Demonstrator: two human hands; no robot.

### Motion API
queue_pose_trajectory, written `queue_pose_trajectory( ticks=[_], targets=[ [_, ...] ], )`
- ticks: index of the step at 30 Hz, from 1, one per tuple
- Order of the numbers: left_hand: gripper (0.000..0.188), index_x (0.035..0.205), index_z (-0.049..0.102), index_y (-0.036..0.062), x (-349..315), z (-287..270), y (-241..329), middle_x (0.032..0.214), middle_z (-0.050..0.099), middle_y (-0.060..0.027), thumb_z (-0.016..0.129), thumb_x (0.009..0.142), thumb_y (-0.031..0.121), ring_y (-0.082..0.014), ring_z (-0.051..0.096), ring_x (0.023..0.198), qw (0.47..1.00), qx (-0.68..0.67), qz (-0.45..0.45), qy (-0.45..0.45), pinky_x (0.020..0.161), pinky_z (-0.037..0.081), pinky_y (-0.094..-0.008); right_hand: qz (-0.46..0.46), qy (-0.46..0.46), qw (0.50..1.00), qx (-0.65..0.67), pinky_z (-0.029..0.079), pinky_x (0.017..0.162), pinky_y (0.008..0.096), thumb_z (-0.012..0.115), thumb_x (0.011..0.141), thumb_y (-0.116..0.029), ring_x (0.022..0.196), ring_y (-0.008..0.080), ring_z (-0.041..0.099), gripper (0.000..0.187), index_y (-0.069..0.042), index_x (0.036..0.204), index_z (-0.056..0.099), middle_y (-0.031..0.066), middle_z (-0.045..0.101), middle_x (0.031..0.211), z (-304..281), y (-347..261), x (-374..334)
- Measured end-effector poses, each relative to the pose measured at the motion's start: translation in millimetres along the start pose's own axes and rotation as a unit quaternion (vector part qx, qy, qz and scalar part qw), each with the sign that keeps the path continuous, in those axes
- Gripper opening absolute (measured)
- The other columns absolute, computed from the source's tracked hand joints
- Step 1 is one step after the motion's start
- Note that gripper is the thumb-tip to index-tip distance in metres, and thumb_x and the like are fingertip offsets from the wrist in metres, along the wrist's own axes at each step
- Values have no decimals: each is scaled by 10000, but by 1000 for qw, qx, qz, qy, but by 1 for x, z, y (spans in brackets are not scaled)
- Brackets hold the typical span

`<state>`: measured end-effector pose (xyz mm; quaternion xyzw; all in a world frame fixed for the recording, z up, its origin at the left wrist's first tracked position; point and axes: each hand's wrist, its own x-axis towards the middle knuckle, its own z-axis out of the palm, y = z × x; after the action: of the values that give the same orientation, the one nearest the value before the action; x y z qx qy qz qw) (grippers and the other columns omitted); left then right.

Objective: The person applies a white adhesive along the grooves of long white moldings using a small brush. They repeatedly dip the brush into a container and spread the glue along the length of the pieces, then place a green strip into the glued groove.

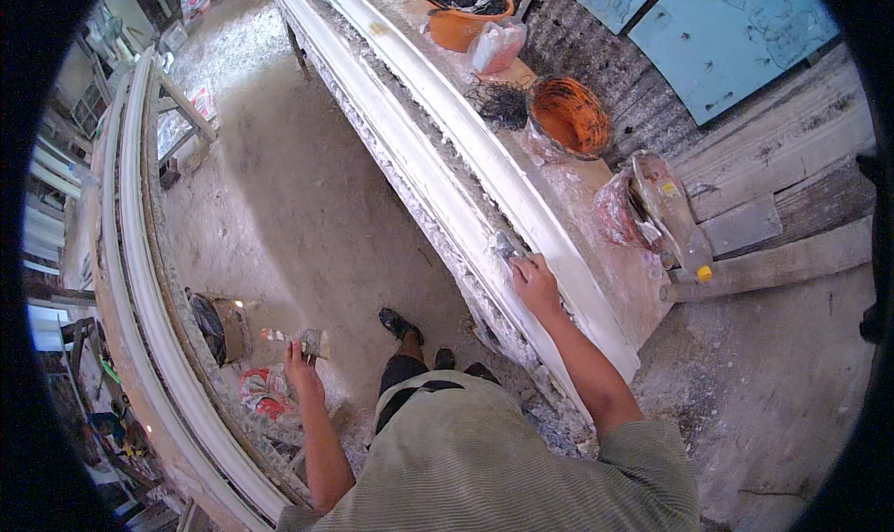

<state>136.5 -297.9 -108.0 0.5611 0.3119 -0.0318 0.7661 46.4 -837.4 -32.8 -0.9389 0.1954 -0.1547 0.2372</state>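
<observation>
My right hand (537, 286) is closed round a small scraper (503, 244). Its grey blade rests on the long white plaster moulding (438, 174), near the end closest to me. Off to my left, over the floor, my left hand (301, 368) grips a wide, flat-bladed scraper (317, 344). That tool has a red and white stained handle, and its blade touches nothing. Rough plaster crusts the side of the bench under the moulding. A second white strip (489, 160) runs parallel along the right side of the first.
Another long bench with white mouldings (140, 281) curves along the left. Along the wall stand an orange bucket (568, 118), an orange basin (456, 29), a plaster-smeared bucket (626, 206) and a yellow-capped bottle (694, 253). A red and white bag (267, 392) lies on the floor.
</observation>
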Motion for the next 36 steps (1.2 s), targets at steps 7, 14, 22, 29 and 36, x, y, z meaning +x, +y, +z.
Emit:
queue_pose_trajectory(
  ticks=[7, 14, 22, 29, 36],
  targets=[
    [267, 1184, 598, 88, 22, 29, 37, 1075, 644, -18, 654, 983, 255, -129, 597, 966, 992, 110, 60, -20, 826, 482, -322, 31, -26, 998, -42, 556, 761, 421, 710, 881, -115, 838, 312, 666, 130, -84, 1002, 743, 124, 627, 936, 3, -35, 3],
    [216, 1140, 610, 90, 52, 34, 51, 1070, 642, -8, 646, 989, 240, -124, 597, 966, 999, 40, 5, 27, 826, 480, -319, -53, 35, 997, 35, 549, 757, 448, 692, 900, -134, 820, 356, 659, 174, -70, 1057, 733, 152, 632, 981, 60, -87, 119],
    [257, 1185, 604, 82, 89, 22, 63, 1100, 640, -7, 655, 983, 233, -126, 603, 979, 998, 36, 44, 10, 828, 482, -312, -8, -36, 999, 6, 552, 671, 419, 708, 904, -136, 774, 323, 665, 162, -110, 1061, 738, 132, 611, 938, 43, -106, 44],
    [285, 1227, 595, 77, 84, 10, 59, 1128, 643, -13, 648, 985, 218, -131, 608, 991, 998, 27, 33, 49, 840, 484, -314, -52, -38, 998, -28, 557, 719, 469, 653, 928, -198, 813, 365, 666, 179, -102, 1055, 736, 148, 607, 995, 124, -134, 173],
    [392, 1309, 568, 47, 78, 10, 68, 1228, 620, -51, 660, 980, 237, -162, 605, 1056, 992, 37, 37, 115, 874, 483, -311, -57, -44, 996, -57, 561, 697, 475, 647, 926, -207, 791, 370, 668, 189, -115, 1069, 730, 151, 596, 1041, 149, -176, 245]
  ],
)
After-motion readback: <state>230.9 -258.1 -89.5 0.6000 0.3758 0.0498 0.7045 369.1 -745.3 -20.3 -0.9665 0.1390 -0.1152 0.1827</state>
